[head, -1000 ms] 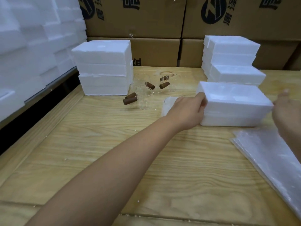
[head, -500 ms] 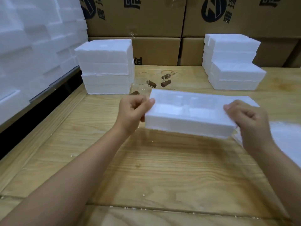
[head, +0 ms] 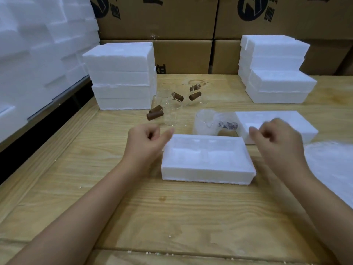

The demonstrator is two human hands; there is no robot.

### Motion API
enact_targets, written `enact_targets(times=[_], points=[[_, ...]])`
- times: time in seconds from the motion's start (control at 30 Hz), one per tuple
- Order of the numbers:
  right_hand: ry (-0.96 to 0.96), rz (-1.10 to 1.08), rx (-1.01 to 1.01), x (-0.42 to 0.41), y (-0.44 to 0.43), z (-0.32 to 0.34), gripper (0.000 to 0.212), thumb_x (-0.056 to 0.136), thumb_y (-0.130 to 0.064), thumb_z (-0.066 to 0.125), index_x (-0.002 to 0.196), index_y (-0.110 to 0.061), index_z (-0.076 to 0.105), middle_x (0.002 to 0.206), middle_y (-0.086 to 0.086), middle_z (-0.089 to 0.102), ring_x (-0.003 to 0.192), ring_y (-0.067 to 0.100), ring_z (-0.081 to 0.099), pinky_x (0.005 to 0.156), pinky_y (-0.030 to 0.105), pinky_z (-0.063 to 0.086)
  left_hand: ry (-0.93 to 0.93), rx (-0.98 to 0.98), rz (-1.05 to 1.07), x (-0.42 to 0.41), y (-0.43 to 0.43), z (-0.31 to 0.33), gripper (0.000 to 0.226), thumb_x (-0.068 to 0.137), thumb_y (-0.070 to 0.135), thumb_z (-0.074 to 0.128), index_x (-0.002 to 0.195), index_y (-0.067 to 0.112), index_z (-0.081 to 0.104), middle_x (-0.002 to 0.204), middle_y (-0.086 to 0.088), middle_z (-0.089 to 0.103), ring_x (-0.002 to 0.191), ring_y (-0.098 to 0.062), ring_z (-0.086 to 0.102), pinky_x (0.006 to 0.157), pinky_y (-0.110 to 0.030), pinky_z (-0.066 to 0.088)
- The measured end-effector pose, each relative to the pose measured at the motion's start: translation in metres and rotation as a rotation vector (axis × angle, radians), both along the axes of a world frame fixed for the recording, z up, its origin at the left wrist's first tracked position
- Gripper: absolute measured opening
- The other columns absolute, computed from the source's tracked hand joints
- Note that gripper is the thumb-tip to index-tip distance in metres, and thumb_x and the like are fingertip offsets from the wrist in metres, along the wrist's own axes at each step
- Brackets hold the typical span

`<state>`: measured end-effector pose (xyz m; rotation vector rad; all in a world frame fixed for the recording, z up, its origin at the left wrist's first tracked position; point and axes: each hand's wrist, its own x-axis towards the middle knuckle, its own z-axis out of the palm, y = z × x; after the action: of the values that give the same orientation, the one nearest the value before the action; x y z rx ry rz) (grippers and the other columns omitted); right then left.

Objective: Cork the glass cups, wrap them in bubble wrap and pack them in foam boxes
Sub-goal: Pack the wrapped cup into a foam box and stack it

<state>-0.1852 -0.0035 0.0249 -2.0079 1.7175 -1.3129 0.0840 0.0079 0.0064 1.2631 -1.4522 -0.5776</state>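
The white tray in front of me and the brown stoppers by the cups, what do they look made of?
Foam tray: likely expanded polystyrene, matte white, with crumbly edges. Stoppers: probably cork or wood, matte brown; too small to tell.

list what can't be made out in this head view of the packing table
Head view only.
1. Right hand: fingertips motion-blurred; contact with the foam piece behind it is unclear.
2. Wrapped bundle: its wrapping clouds the contents.
3. Glass cups: clear and overlapping; count uncertain.
4. Bubble wrap sheets: cut off by the right edge.
5. Cartons: printing cut by the top edge.
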Motion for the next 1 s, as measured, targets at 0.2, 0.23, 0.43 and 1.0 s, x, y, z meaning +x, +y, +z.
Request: enact_targets(times=[0.2, 0.23, 0.43, 1.0], points=[[0.644, -0.006, 0.273, 0.019, -0.063, 0.022, 0.048, 0.088, -0.037, 0.063, 0.134, -0.031, 0.050, 0.146, 0.001, 0.030, 0.131, 0.030, 0.017, 0.105, 0.037, 0.017, -0.107, 0.252, -0.073, -0.026, -0.045, 0.034, 0.031, 0.084, 0.028, 0.071, 0.113, 0.028, 0.059, 0.096, 0.010, 0.064, 0.086, -0.003, 0.060, 0.065, -0.019, 0.042], [0.673, 0.004, 0.327, 0.024, -0.069, 0.020, 0.048, 0.088, -0.038, 0.063, 0.134, -0.033, 0.050, 0.148, 0.000, 0.026, 0.132, 0.030, 0.015, 0.105, 0.038, 0.015, -0.148, 0.324, -0.116, -0.030, -0.050, 0.036, 0.043, 0.085, 0.033, 0.070, 0.125, 0.030, 0.054, 0.106, 0.010, 0.062, 0.093, -0.003, 0.060, 0.065, -0.018, 0.042], [0.690, 0.050, 0.242, 0.032, -0.083, 0.006, 0.016, 0.084, -0.016, 0.057, 0.097, -0.017, 0.067, 0.122, -0.002, 0.052, 0.116, 0.024, 0.029, 0.077, 0.033, 0.010, -0.131, 0.400, -0.265, -0.041, -0.062, 0.027, 0.047, 0.090, 0.027, 0.066, 0.135, 0.022, 0.052, 0.115, 0.007, 0.060, 0.089, 0.010, 0.055, 0.056, -0.005, 0.045], [0.192, 0.164, -0.055, 0.045, -0.060, 0.028, 0.018, 0.077, -0.003, 0.067, 0.076, -0.016, 0.055, 0.082, 0.001, 0.056, 0.080, 0.021, 0.052, 0.080, 0.031, 0.035, 0.168, 0.032, -0.315, -0.022, -0.061, 0.034, 0.046, 0.078, -0.009, 0.071, 0.105, 0.027, 0.066, 0.096, 0.020, 0.071, 0.098, 0.002, 0.066, 0.079, -0.015, 0.051]])
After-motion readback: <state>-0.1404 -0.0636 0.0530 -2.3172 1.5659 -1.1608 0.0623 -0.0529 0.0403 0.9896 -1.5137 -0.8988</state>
